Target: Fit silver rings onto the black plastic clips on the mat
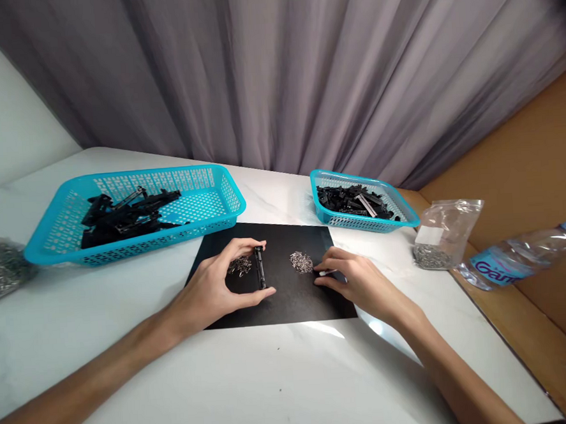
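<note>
My left hand [220, 276] is closed on a narrow black plastic part [260, 268], gripped by its two ends between thumb and fingertips and held above the black mat [279, 308]. Behind those fingers lies a loose pile of small metal pieces [241, 266]. A second pile of small shiny metal pieces [301, 262] sits on the mat to the right. Just beside that pile, my right hand [354, 275] pinches a small, thin white-ended item [326, 273]; the fingers hide most of it, so its kind is unclear.
A blue basket [234, 199] of black parts stands at left, a smaller blue basket [318, 200] of black parts at right. Bags of metal pieces lie at far left [1, 267] and right [432, 254]. A plastic bottle [511, 262] leans by the right edge; a curtain [265, 72] hangs behind.
</note>
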Available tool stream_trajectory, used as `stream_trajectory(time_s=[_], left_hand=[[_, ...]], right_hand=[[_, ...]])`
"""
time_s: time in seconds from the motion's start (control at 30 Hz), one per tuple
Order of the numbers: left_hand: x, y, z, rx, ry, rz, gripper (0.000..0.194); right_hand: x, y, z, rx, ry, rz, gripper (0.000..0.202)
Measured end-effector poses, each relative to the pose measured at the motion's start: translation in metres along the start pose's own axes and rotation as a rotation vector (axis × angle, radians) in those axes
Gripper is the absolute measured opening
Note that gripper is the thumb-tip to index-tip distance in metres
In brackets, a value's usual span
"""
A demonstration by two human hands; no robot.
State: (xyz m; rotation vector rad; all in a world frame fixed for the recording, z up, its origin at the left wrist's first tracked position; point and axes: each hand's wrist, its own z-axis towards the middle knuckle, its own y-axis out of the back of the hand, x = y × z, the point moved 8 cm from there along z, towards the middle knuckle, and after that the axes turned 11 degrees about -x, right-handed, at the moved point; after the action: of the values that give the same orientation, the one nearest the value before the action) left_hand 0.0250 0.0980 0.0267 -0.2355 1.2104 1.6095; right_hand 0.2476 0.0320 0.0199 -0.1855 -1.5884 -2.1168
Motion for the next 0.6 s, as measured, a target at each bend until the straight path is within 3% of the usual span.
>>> stream_trajectory(time_s=[0.23, 0.47, 0.6], left_hand=[[-0.001, 0.0, 0.001, 0.009, -0.016, 0.016, 0.069], [-0.004, 0.001, -0.002, 0.003, -0.044, 0.035, 0.07], [-0.007, -0.002, -0.005, 0.028, -0.059, 0.041, 0.069]], right_hand=[[-0.01, 0.002, 0.006, -0.045, -0.041, 0.035, 0.008], [0.009, 0.0, -0.01, 0.126, 0.081, -0.028, 0.019], [0.003, 0.004, -0.004, -0.009, -0.003, -0.055, 0.018]])
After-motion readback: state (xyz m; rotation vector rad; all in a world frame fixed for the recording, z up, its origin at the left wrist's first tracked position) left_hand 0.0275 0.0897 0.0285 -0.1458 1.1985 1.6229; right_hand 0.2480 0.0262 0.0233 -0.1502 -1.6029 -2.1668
